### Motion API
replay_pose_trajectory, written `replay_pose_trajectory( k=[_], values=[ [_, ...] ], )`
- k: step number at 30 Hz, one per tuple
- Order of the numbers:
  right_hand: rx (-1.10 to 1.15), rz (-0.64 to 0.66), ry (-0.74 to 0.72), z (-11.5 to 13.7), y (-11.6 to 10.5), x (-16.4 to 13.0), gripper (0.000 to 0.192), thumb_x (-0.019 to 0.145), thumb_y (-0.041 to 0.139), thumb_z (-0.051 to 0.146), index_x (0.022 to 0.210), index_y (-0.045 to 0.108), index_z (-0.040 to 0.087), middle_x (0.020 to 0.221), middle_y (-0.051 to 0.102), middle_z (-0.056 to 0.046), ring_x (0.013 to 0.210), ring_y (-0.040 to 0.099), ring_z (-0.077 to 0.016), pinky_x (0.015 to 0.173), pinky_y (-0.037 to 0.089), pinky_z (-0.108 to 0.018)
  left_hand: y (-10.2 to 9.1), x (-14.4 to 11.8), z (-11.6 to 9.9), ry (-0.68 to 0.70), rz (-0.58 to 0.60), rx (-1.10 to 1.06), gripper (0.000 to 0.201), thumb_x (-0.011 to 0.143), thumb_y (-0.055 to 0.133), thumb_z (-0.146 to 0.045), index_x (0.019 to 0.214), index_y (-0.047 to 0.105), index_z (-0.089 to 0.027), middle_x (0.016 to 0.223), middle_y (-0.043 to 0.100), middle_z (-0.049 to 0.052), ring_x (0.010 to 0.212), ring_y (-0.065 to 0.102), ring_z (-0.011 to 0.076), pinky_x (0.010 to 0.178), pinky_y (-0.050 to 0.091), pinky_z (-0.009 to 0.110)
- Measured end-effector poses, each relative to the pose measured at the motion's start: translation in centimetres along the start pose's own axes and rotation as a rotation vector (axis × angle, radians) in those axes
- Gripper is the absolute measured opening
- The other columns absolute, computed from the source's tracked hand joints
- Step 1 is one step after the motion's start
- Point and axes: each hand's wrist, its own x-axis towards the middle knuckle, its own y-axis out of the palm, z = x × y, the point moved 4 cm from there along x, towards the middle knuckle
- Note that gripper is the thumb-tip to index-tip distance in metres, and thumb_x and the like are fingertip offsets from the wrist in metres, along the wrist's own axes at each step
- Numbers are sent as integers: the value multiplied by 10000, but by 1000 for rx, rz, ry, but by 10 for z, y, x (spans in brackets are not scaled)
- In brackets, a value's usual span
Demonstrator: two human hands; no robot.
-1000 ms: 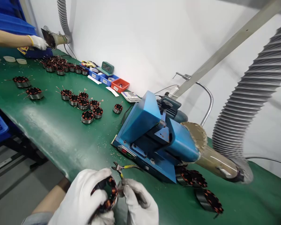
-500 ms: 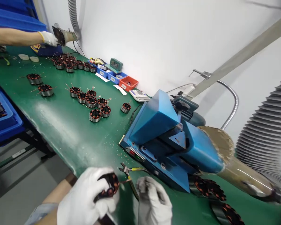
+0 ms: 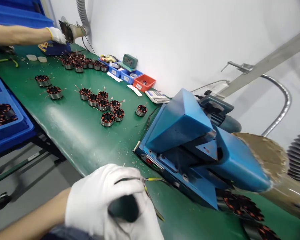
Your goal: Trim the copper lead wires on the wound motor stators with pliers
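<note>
My left hand (image 3: 102, 196), in a white glove, is at the bottom centre with its fingers curled over toward my right hand (image 3: 148, 221). The two gloved hands touch, with a dark rounded gap between them. What the left fingers hold, if anything, is hidden. My right fingers are mostly covered by the left hand. Just beyond them, cutting pliers with yellow-green and dark handles (image 3: 156, 179) lie on the green table (image 3: 90, 143), their jaws partly hidden behind my left fingers. Several wound motor stators (image 3: 107, 119) with copper coils stand farther up the table.
A blue machine (image 3: 182, 133) stands right of my hands, with a duct behind it. More stators (image 3: 242, 203) lie beside it. A calculator (image 3: 157, 96), red bin (image 3: 144, 82) and clock (image 3: 130, 61) line the wall. Left are a blue crate (image 3: 10, 133) and a co-worker's gloved hand (image 3: 57, 35).
My hands have come together, the left moving right over the right. The stator seen in my left hand is out of sight. The view has shifted, so the table and machine appear farther right.
</note>
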Motion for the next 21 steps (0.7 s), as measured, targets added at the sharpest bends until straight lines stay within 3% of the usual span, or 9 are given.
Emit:
replay_pose_trajectory(
  k=[4, 7, 9, 13, 16, 18, 21],
  values=[
    [-451, 194, -220, 12, 10, 2, 512, 601, 723, 218, 1108, 657, 195, 1085, 710, -129, 929, 672, -335, 862, 527, -462, 21, 11, 22, 67, 178, -79, 796, 683, 666, -543, 1357, 406, -209, 1253, 573, 102, 1050, 587, 275, 955, 429, 382],
    [-724, 220, -337, 10, 10, -2, 395, 738, 663, 267, 1116, 617, 166, 968, 730, -117, 778, 698, -268, 684, 571, -364, 26, 6, 30, 44, 178, -27, 820, 696, 683, -455, 1389, 351, -167, 1277, 549, 130, 1126, 543, 292, 1041, 353, 413],
    [-791, 175, -423, 8, 11, -6, 246, 836, 554, 256, 1056, 633, 179, 830, 731, -84, 650, 679, -231, 573, 545, -330, 25, 0, 31, 20, 164, 11, 787, 727, 678, -332, 1401, 314, -153, 1326, 507, 135, 1202, 484, 277, 1084, 303, 397],
    [-809, 70, -592, 9, 13, -10, 285, 871, 395, 130, 998, 648, 159, 636, 687, -49, 499, 605, -183, 471, 462, -290, 24, -7, 29, -42, 154, 78, 615, 792, 530, -67, 1364, 335, -179, 1296, 527, 85, 1194, 472, 206, 1109, 266, 371],
    [-843, 125, -657, 5, 0, -12, 285, 852, 398, 119, 952, 661, 159, 597, 676, -36, 464, 584, -175, 453, 441, -284, 27, -8, 28, -131, 153, 183, 400, 862, 486, -106, 1251, 457, -193, 1190, 578, 67, 1106, 514, 219, 1055, 325, 412],
    [-861, 122, -644, 0, -19, -14, 257, 857, 434, 142, 936, 678, 171, 594, 679, -31, 467, 596, -175, 468, 453, -280, 28, -8, 29, -208, 163, 310, 270, 902, 458, -167, 1162, 529, -200, 1092, 603, 70, 1023, 539, 251, 966, 384, 465],
    [-768, -27, -392, -11, -48, -15, 177, 865, 542, 228, 928, 706, 205, 711, 734, -54, 583, 672, -190, 578, 510, -273, 30, -8, 31, -270, 147, 449, 241, 903, 448, -183, 1110, 573, -187, 1034, 608, 82, 970, 540, 271, 925, 384, 503]
  ],
)
